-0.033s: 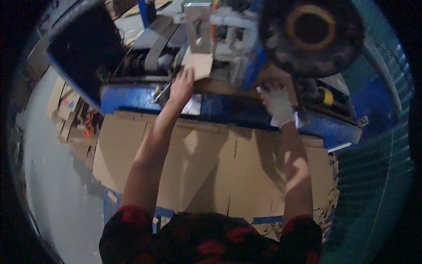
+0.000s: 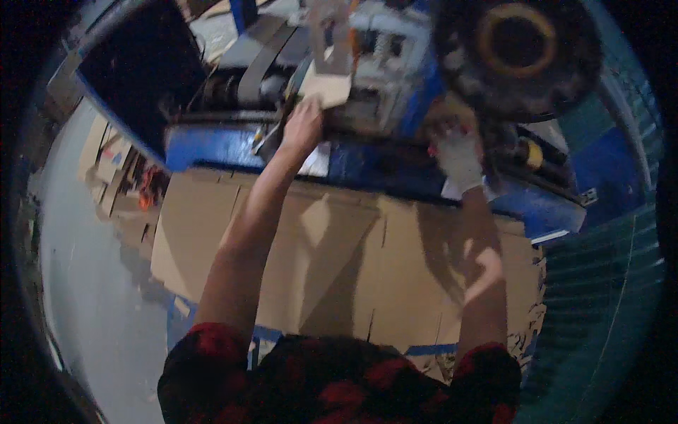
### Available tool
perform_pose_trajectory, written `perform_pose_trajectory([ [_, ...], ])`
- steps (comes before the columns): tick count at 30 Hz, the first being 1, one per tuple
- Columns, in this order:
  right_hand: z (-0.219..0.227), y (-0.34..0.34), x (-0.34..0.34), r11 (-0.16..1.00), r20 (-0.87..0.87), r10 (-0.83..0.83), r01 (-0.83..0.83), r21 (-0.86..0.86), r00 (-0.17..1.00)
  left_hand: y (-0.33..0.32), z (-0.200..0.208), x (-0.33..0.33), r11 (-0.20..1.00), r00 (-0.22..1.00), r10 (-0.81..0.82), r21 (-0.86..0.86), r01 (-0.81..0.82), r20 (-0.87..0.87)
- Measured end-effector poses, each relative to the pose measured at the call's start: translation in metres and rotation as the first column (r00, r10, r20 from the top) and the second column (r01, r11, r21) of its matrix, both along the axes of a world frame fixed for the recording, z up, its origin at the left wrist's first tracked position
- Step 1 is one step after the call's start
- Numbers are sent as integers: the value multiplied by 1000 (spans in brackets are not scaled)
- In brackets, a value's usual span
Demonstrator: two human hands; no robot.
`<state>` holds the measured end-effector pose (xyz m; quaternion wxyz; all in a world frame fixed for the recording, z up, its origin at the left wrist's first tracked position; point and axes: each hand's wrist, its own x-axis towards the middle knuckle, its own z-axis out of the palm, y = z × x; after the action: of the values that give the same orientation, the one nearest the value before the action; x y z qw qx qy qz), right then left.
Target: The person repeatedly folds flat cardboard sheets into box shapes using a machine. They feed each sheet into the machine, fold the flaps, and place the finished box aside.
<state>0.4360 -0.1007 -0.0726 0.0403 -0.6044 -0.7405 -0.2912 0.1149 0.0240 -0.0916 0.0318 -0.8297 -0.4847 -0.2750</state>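
My bare left hand (image 2: 304, 129) is at the machine's front edge, its fingers closed on the near edge of a pale flat piece (image 2: 326, 87), which looks like cardboard. That piece lies under an upright metal plate with a slot (image 2: 330, 35). To the right, my right hand (image 2: 457, 150) wears a whitish glove with bare fingertips. It reaches toward a brown surface (image 2: 452, 109) below a big dark wheel (image 2: 519, 60). Blur and shadow hide whether those fingers grip anything.
The blue machine (image 2: 381, 166) spans the far side, with a grey belt (image 2: 263, 67) at its left. Brown cardboard sheets (image 2: 339, 261) lie before me. Cardboard scraps (image 2: 116, 173) and an orange item (image 2: 150, 187) are on the left. A green corrugated wall (image 2: 593, 297) stands right.
The view has shifted slightly, so the machine and both hands appear a little farther right and higher. A brown strip between my hands no longer shows. My left hand stays at the pale piece.
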Motion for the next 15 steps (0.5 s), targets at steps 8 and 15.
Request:
perform_pose_trajectory([
  [8, 0, -203, 42, 959, -492, -244, 284, 6, 836, -143, -47, -185, 990, 988, 132, 51, -128, -80],
  [15, -69, -428, 9, 288, -400, -896, 937, -197, 192, -257, -76, -376, 755, 886, 457, -490, -436, -83],
])
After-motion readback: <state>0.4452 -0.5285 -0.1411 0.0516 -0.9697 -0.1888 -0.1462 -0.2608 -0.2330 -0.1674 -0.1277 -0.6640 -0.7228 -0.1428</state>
